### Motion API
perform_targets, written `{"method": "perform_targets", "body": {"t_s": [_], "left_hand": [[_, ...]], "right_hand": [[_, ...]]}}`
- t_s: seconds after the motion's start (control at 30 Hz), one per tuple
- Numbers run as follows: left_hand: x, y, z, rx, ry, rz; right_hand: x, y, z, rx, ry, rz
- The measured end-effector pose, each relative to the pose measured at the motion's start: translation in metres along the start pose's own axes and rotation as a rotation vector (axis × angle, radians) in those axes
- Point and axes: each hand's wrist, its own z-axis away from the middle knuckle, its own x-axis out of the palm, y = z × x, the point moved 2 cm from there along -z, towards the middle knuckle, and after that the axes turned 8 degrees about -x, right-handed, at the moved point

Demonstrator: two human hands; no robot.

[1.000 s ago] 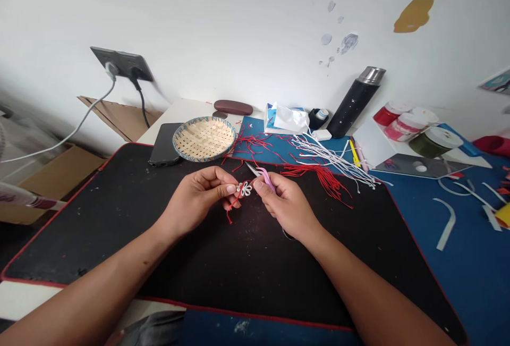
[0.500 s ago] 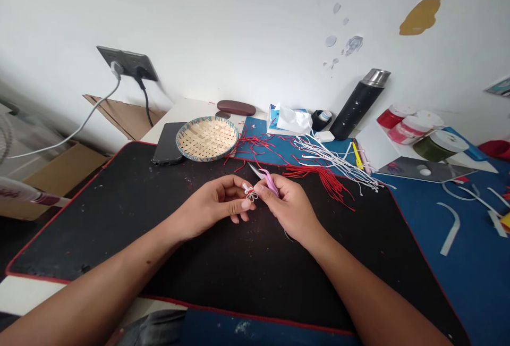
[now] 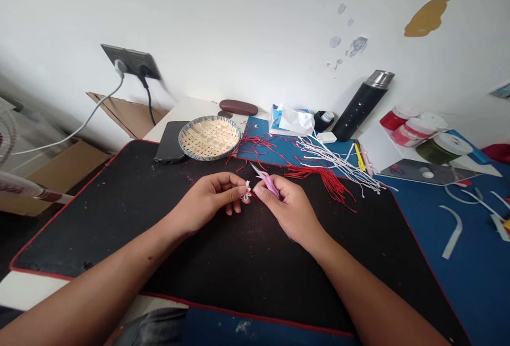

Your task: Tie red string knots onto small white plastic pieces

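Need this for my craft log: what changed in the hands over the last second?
The white looped ornament in the left hand turned more edge-on, and its red cord no longer hangs below the fingers. The right hand keeps the pink-handled tweezers beside it. The woven basket, white strands and red strands stayed put.

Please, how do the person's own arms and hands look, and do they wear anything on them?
The left hand and right hand are bare, without gloves, and the nails look short. The left forearm and right forearm have no sleeves on them.
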Motion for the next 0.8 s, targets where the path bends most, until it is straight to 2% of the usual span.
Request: {"method": "perform_targets", "body": {"t_s": [0.2, 0.43, 0.8], "left_hand": [[0.0004, -0.0017, -0.0003, -0.066, -0.063, 0.03], [0.0018, -0.0015, 0.0019, -0.098, -0.101, 0.016], [-0.0008, 0.0005, 0.0042, -0.146, -0.125, -0.031]], "right_hand": [[-0.0046, -0.002, -0.0007, -0.069, 0.075, 0.089], [0.002, -0.0042, 0.0039, -0.18, 0.026, 0.207], [0.0003, -0.0009, 0.0058, -0.243, -0.036, 0.35]]}}
